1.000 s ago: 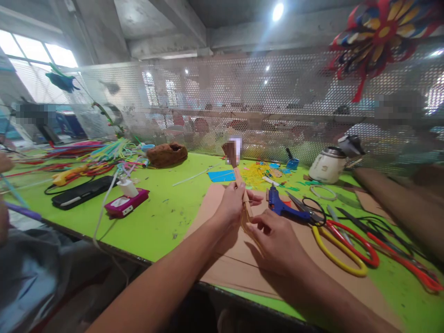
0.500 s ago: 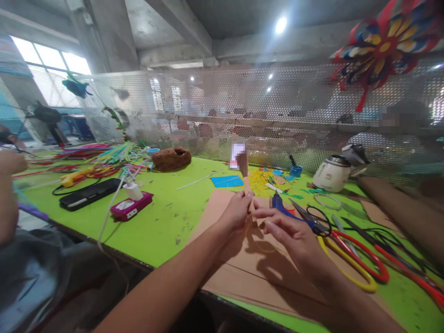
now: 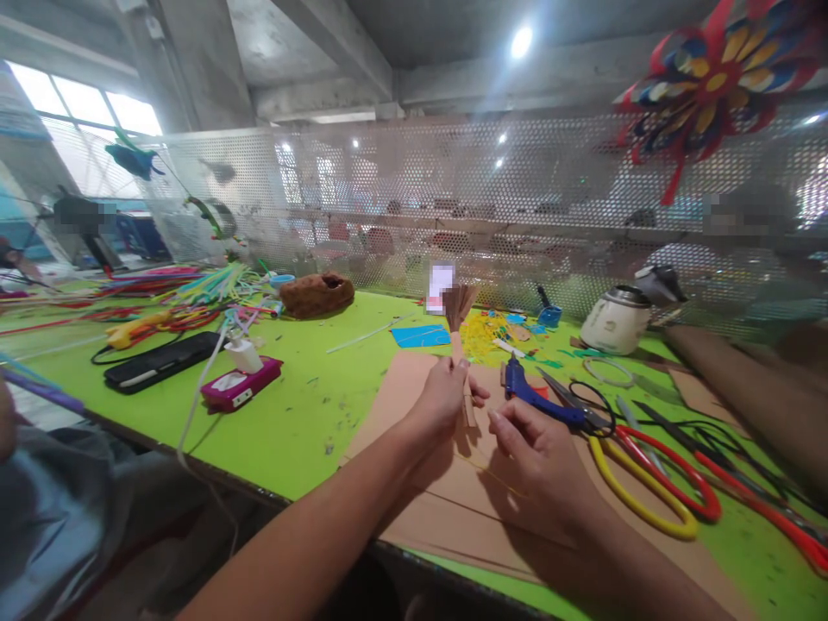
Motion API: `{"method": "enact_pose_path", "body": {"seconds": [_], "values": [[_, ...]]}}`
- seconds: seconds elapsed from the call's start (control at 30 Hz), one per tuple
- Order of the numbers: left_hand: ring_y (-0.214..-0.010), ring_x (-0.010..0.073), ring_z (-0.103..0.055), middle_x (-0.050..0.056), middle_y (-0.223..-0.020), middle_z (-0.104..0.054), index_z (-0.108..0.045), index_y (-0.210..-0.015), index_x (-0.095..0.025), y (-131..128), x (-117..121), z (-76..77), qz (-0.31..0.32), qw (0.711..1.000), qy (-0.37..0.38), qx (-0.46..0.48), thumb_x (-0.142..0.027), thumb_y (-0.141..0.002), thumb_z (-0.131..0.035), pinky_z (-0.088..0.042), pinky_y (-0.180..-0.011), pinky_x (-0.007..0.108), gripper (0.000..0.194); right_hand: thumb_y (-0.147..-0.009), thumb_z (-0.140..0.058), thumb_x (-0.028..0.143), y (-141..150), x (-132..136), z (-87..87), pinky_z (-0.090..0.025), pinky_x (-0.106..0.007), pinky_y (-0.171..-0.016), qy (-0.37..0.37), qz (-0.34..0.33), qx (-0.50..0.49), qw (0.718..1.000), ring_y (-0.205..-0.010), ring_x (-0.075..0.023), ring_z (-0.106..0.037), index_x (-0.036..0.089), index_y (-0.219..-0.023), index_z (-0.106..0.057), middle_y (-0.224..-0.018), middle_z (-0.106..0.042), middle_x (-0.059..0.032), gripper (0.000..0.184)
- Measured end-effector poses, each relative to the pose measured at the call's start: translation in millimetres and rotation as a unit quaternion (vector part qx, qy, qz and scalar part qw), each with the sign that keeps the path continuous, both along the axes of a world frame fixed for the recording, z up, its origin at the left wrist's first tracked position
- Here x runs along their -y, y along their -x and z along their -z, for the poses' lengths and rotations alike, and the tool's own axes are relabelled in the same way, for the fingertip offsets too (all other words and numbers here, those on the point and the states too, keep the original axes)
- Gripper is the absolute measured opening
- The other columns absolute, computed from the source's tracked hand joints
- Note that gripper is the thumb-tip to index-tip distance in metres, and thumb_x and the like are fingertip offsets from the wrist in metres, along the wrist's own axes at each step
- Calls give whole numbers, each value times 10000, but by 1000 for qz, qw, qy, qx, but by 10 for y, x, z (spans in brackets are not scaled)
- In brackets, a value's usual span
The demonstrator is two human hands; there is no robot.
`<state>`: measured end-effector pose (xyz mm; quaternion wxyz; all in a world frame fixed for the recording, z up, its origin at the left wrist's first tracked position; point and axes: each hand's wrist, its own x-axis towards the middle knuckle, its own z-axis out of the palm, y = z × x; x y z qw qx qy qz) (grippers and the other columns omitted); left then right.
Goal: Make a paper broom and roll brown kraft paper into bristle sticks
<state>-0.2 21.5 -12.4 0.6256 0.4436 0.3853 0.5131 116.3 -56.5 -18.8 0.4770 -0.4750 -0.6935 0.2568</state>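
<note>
My left hand [image 3: 443, 398] is closed round a thin tan stick [image 3: 461, 358] held upright, with a brown fringed tuft [image 3: 459, 304] at its top. My right hand [image 3: 536, 448] sits just right of it, fingers pinched near the stick's lower end, apparently on a thin yellowish thread [image 3: 498, 479] that trails down over the brown cardboard sheet [image 3: 453, 509]. Both hands hover above that sheet on the green table [image 3: 310, 405].
A blue glue gun [image 3: 530, 392], black scissors [image 3: 575, 398], yellow scissors [image 3: 640, 500] and red scissors [image 3: 679, 470] lie right of my hands. A pink box with charger [image 3: 241, 379] and black case [image 3: 161, 362] lie left. A white kettle [image 3: 614, 323] stands by the mesh screen. Another person's sleeve [image 3: 39, 517] is at far left.
The stick has turned so the fringed tuft now shows spread at the top. My right hand dropped lower and drew back, closing from outstretched fingers into a pinch.
</note>
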Motion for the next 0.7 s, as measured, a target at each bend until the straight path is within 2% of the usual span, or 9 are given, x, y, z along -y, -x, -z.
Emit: {"method": "enact_pose_path", "body": {"seconds": [0.17, 0.37, 0.43, 0.5, 0.53, 0.6, 0.67, 0.7], "values": [[-457, 109, -563, -49, -553, -488, -413, -864, -159, 28, 9, -99, 8, 1000, 19, 7, -157, -919, -361, -455, -477, 217, 77, -902, -432, 367, -6, -19, 89, -315, -234, -534, 32, -4, 33, 999, -567, -120, -406, 189, -660, -451, -586, -432, 38, 301], [-464, 79, -531, -45, -560, -480, -410, -830, -157, 65, -9, -134, 13, 1000, 3, 9, -136, -918, -362, -421, -482, 184, 103, -872, -464, 379, -17, -11, 46, -320, -241, -515, 63, -15, 31, 997, -540, -117, -412, 179, -632, -496, -554, -458, 34, 314], [-457, 71, -514, -42, -567, -487, -409, -814, -160, 70, -17, -122, 18, 1000, -11, 5, -158, -913, -397, -389, -461, 172, 99, -848, -503, 368, -35, -11, 9, -363, -250, -533, 75, -32, 21, 996, -558, -129, -467, 174, -624, -534, -574, -516, 13, 299], [-454, 66, -502, -42, -577, -493, -406, -807, -167, 68, -14, -114, 22, 999, -30, 1, -188, -908, -428, -371, -454, 169, 106, -828, -537, 369, -77, -23, -43, -432, -272, -597, 74, -44, -18, 996, -661, -162, -562, 168, -612, -581, -722, -625, -40, 297], [-455, 65, -499, -43, -582, -494, -403, -806, -170, 64, -8, -113, 26, 999, -40, 0, -200, -908, -433, -367, -456, 169, 111, -818, -552, 373, -108, -37, -71, -458, -283, -633, 66, -31, -48, 996, -736, -182, -594, 167, -601, -602, -836, -657, -68, 302], [-457, 62, -493, -44, -591, -495, -398, -803, -175, 50, 15, -113, 38, 998, -58, -2, -216, -908, -438, -364, -461, 170, 119, -791, -584, 379, -186, -84, -119, -485, -292, -646, 48, 40, -109, 992, -813, -206, -616, 170, -594, -635, -984, -663, -89, 291], [-461, 64, -494, -46, -596, -491, -398, -800, -177, 31, 45, -111, 63, 995, -71, -4, -231, -900, -459, -362, -464, 174, 129, -755, -627, 384, -266, -151, -147, -491, -288, -603, 44, 117, -161, 979, -754, -199, -620, 177, -642, -663, -917, -679, -79, 239], [-464, 67, -497, -46, -599, -491, -403, -802, -177, 22, 61, -107, 78, 994, -76, -4, -243, -893, -476, -362, -464, 177, 135, -741, -646, 392, -299, -188, -153, -491, -287, -591, 52, 133, -185, 972, -713, -191, -616, 180, -681, -674, -850, -684, -65, 222]]}}
